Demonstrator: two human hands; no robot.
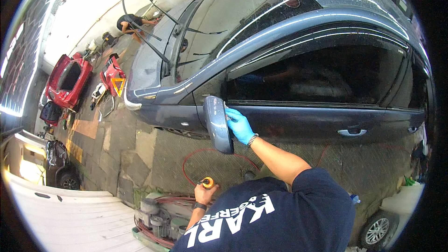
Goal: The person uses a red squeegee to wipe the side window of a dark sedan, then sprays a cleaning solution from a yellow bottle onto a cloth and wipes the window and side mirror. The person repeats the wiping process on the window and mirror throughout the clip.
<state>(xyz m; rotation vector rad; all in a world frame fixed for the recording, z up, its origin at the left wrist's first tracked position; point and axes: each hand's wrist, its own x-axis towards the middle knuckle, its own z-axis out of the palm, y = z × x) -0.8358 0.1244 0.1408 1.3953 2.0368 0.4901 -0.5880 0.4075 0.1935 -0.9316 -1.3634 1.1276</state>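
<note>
A grey-blue car side mirror (217,123) stands out from the door of a wet-looking car (280,126). My right hand (240,128), in a blue glove, is at the mirror's inner side with its fingers bent together; what lies between the fingertips is hard to see. Lower down, away from the car, my bare left hand (205,192) is closed round a yellow-orange and black handle (208,183). The far end of that handle's tool is hidden, so I cannot tell its kind. A dark watch (200,206) sits on my left wrist.
A red hose (185,165) curls over the stone floor. Beside my left arm stands a compressor-like machine (161,221). Raised wipers (156,11) stick up from the windscreen. Red car body parts (70,81) and a warning triangle (118,86) lie at the left; another person (130,22) bends beyond the bonnet.
</note>
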